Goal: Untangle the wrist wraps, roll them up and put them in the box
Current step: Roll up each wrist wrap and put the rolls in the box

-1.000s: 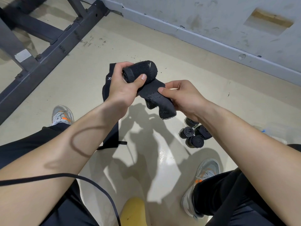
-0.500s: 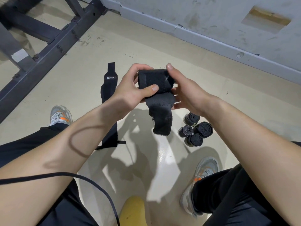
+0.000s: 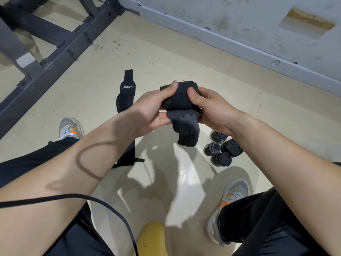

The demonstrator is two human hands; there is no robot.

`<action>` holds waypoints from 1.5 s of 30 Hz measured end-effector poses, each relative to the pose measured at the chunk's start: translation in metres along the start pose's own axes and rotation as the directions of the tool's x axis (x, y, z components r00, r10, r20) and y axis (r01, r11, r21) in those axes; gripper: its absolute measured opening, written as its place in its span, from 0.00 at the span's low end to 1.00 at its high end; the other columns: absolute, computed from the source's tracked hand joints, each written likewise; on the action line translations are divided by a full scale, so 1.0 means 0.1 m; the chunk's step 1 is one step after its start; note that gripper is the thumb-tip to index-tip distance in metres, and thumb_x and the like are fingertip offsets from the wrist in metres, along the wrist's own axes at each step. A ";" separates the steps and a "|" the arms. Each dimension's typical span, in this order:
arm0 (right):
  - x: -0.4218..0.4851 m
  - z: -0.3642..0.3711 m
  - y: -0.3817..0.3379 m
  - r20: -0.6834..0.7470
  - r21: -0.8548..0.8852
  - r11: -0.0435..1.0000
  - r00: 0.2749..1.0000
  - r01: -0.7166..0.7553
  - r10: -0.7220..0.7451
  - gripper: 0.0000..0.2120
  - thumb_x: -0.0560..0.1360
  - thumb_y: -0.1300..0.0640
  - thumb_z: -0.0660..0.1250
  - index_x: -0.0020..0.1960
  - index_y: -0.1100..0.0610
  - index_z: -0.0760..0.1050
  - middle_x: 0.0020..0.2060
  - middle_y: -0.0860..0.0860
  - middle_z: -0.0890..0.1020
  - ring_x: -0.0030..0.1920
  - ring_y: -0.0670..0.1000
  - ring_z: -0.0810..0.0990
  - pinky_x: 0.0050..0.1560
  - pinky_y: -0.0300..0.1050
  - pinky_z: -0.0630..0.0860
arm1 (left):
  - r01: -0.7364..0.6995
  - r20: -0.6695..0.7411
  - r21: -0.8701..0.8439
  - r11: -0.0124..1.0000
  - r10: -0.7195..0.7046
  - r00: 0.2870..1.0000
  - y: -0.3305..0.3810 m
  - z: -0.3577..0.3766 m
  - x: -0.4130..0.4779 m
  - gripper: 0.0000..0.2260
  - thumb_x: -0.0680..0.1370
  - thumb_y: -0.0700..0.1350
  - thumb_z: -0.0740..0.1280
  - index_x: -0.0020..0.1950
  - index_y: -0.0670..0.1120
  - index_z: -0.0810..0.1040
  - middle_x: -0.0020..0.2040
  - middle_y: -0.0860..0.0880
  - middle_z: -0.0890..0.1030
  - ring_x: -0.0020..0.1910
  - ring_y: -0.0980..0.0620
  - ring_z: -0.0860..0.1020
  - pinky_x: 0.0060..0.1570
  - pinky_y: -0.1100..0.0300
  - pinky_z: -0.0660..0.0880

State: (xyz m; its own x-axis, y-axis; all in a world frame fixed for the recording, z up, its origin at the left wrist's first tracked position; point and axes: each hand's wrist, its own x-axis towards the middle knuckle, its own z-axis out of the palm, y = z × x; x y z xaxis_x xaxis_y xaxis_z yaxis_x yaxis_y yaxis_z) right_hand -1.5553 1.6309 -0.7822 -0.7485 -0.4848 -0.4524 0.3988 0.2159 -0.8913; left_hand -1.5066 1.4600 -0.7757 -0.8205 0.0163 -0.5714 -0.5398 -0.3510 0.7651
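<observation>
- Rolling one wrist wrap [image 3: 180, 101] between both hands, held up above the floor [image 3: 184, 58]; the roll lies crosswise under my two thumbs, and its loose tail [image 3: 186, 134] hangs just below my fingers.
- My left hand [image 3: 149, 111] grips the roll's left end, thumb pressed on top and the other fingers curled underneath; my right hand [image 3: 215, 111] grips the right end the same way, its thumb close to the left thumb but apart from it.
- The fingers beneath the roll are mostly hidden, so I cannot tell how they are spaced.
- To do this turn well, I judge the thumbs should keep pressing down so the wound layers do not slacken; the fingers underneath should feed the tail up and over; both edges should stay in line, or the roll will cone out to one side.
- The tail is short, so few turns look to be left; the fuzzy face suggests a fastening patch, and pressing the end firmly onto it should hold the roll closed.
- The finished rolls [image 3: 222, 158] sit in a cluster on the floor, below and to the right of my right-hand fingers; they touch one another.
- One flat wrap [image 3: 126, 93] lies unrolled on the floor beyond my left-hand fingers, partly hidden by that forearm; it remains to be rolled.
- No box shows anywhere near my fingers; I cannot say where it is.
</observation>
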 end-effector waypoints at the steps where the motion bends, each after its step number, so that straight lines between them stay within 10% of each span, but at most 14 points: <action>1: -0.01 0.01 -0.01 0.008 -0.012 1.000 1.000 0.006 -0.006 0.24 0.80 0.44 0.64 0.68 0.59 0.74 0.62 0.63 0.81 0.56 0.62 0.82 0.64 0.65 0.76 | -0.003 0.002 -0.017 1.000 0.003 1.000 -0.01 -0.01 0.00 0.17 0.83 0.50 0.68 0.66 0.39 0.80 0.58 0.41 0.86 0.57 0.42 0.85 0.61 0.46 0.81; 7: 0.04 -0.10 -0.07 -0.059 -0.417 0.899 0.983 0.136 -0.177 0.15 0.85 0.45 0.56 0.64 0.49 0.76 0.40 0.49 0.84 0.35 0.53 0.84 0.39 0.50 0.78 | -0.044 -0.064 -0.112 0.993 0.037 0.997 0.01 -0.10 0.05 0.15 0.82 0.46 0.70 0.65 0.38 0.80 0.60 0.38 0.84 0.59 0.41 0.84 0.60 0.46 0.81; 13: -0.02 -0.19 -0.04 0.177 -0.724 0.552 0.886 0.413 -0.430 0.29 0.73 0.70 0.63 0.69 0.47 0.72 0.58 0.48 0.72 0.51 0.36 0.74 0.52 0.30 0.69 | -0.060 -0.154 -0.192 0.980 0.030 0.988 0.05 -0.23 0.12 0.13 0.81 0.45 0.71 0.62 0.39 0.82 0.58 0.39 0.85 0.60 0.42 0.84 0.59 0.46 0.81; 20: -0.07 -0.07 -0.09 0.268 -0.712 0.475 0.826 0.516 -0.495 0.11 0.73 0.58 0.76 0.54 0.49 0.81 0.55 0.48 0.75 0.56 0.50 0.74 0.54 0.34 0.65 | -0.031 -0.150 -0.190 0.981 0.002 0.989 0.04 -0.25 0.14 0.14 0.81 0.46 0.72 0.63 0.39 0.82 0.59 0.39 0.85 0.60 0.42 0.84 0.61 0.47 0.81; 30: -0.10 -0.08 -0.18 0.160 -0.587 0.617 0.822 0.525 -0.547 0.05 0.80 0.63 0.65 0.51 0.54 0.73 0.43 0.45 0.82 0.47 0.42 0.80 0.49 0.41 0.77 | -0.060 -0.105 -0.054 0.997 0.054 0.993 -0.04 -0.14 0.13 0.10 0.82 0.43 0.70 0.62 0.42 0.81 0.51 0.45 0.87 0.51 0.49 0.86 0.58 0.49 0.82; 35: -0.02 -0.09 -0.15 0.028 -0.498 0.734 0.854 0.462 -0.519 0.09 0.77 0.58 0.65 0.48 0.44 0.71 0.40 0.56 0.84 0.42 0.60 0.80 0.48 0.60 0.79 | -0.037 -0.053 0.006 0.999 0.037 0.998 -0.11 -0.07 0.12 0.18 0.80 0.44 0.72 0.69 0.40 0.78 0.61 0.41 0.85 0.58 0.47 0.85 0.58 0.48 0.82; 45: -0.01 -0.12 -0.19 0.028 -0.499 0.739 0.861 0.452 -0.508 0.08 0.72 0.58 0.73 0.41 0.46 0.79 0.36 0.45 0.83 0.38 0.49 0.81 0.42 0.45 0.77 | 0.021 0.007 0.034 0.999 -0.021 1.000 -0.24 0.03 0.06 0.15 0.81 0.40 0.68 0.68 0.51 0.78 0.51 0.50 0.83 0.43 0.55 0.85 0.44 0.59 0.82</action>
State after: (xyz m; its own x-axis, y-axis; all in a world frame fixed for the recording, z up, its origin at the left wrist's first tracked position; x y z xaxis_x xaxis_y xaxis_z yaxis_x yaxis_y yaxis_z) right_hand -1.5687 1.6377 -0.7657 -0.8324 -0.5505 0.0639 -0.3079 0.3636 -0.8792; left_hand -1.4995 1.4711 -0.7969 -0.8102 0.0307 -0.5854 -0.5631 -0.3186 0.7625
